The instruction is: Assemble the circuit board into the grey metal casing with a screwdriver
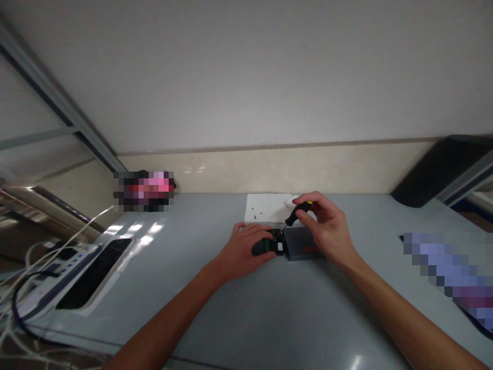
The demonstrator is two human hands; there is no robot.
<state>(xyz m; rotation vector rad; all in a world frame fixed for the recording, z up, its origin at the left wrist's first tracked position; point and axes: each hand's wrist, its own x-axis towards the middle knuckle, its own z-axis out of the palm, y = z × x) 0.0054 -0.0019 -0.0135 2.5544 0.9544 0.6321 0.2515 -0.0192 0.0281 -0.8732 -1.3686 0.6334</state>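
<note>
My left hand (246,248) is closed around a small black device (260,248), holding it down on the table. The device is opened up, and a green circuit board and a white label show inside; its exact kind is unclear. My right hand (327,223) grips a screwdriver (296,215) with a black and yellow handle. The shaft slants down to the left, and its tip meets the device near my left fingertips. Beside the device, under my right hand, lies a dark grey box (302,244) with faint red lettering.
Behind my hands is a white sheet (267,204) bearing several tiny dark pieces and a whitish rounded object (289,202). A phone (94,275) and a power strip (52,288) with tangled cables occupy the left. A black object (442,172) leans at the back right.
</note>
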